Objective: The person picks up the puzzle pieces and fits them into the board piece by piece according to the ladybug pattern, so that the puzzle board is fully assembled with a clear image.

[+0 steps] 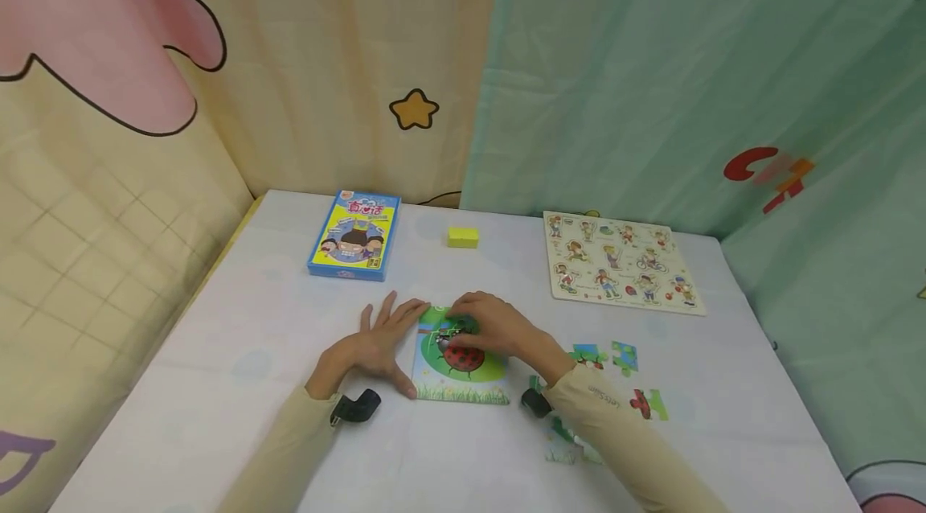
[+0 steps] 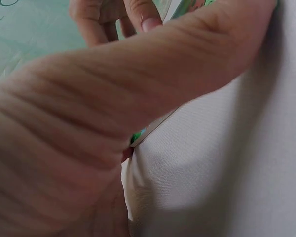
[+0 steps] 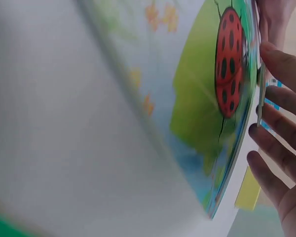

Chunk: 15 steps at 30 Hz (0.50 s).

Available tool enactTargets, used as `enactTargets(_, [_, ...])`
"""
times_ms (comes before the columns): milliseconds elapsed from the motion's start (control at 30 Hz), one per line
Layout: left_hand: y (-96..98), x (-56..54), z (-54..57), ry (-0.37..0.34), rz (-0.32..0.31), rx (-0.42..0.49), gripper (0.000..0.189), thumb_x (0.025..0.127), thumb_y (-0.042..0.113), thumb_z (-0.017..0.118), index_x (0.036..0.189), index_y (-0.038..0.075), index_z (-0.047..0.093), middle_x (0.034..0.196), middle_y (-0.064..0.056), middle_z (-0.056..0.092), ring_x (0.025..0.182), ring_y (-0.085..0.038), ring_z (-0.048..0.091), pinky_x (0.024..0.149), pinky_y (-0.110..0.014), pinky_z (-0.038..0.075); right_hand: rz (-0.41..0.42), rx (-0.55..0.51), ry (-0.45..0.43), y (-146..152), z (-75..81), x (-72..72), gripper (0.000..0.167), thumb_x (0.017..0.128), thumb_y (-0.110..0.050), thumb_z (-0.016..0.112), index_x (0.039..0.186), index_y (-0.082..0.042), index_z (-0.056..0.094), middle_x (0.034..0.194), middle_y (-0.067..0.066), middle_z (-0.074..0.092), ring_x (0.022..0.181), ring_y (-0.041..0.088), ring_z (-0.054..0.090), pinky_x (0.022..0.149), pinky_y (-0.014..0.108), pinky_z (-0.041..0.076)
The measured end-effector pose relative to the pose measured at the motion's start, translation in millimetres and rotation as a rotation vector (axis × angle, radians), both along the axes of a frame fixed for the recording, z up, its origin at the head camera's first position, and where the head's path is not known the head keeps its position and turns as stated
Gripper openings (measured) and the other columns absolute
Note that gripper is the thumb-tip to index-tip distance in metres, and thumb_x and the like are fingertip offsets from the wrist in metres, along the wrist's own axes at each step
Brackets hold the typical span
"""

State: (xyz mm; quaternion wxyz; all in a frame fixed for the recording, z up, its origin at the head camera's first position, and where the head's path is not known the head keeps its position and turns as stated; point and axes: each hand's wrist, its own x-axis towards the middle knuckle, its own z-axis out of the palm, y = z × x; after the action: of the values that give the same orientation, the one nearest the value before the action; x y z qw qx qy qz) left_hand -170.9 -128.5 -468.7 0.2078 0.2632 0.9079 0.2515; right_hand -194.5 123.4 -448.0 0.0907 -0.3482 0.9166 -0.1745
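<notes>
A square puzzle board (image 1: pixel 463 393) printed with a red ladybug lies on the table in the head view. My left hand (image 1: pixel 376 348) is spread along its left side, thumb at the near corner and a fingertip at the far one. Above the board's upper part, my right hand (image 1: pixel 499 326) pinches a thin puzzle piece (image 3: pixel 261 94), seen edge-on in the right wrist view. That piece's picture is mostly hidden by the fingers. Several loose puzzle pieces (image 1: pixel 625 357) lie to the right, some partly covered by the right forearm.
A blue and yellow card box (image 1: pixel 354 240) lies at the back left, with a yellow block (image 1: pixel 463 237) to its right. At the back right is a white board with cartoon figures (image 1: pixel 622 262). Curtains (image 1: pixel 615 95) hang behind the white table (image 1: pixel 217 368).
</notes>
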Motion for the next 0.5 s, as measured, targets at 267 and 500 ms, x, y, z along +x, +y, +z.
enactTargets(267, [2.4,-0.3,-1.2,-0.015,0.003,0.018,0.136,0.058,0.049,0.095,0.161,0.013,0.014,0.168,-0.009,0.009,0.151,-0.048,-0.016,0.112,-0.077,-0.009,-0.028,0.069,0.042,-21.4,0.8,0.9,0.044,0.090,-0.044,0.073,0.123,-0.015,0.071,0.130,0.000,0.065,0.117,0.017,0.058,0.096,0.037,0.056])
enactTargets(500, [0.3,-4.7,-0.7,-0.034,0.008,0.010,0.135,0.059,0.049,0.095,0.161,0.013,0.014,0.169,-0.009,0.009,0.151,-0.048,-0.017,0.112,-0.077,-0.009,-0.037,0.088,0.064,-27.2,-2.6,-2.4,0.044,0.090,-0.044,0.074,0.123,-0.015,0.072,0.130,0.000,0.065,0.119,0.018,0.058,0.096,0.037,0.056])
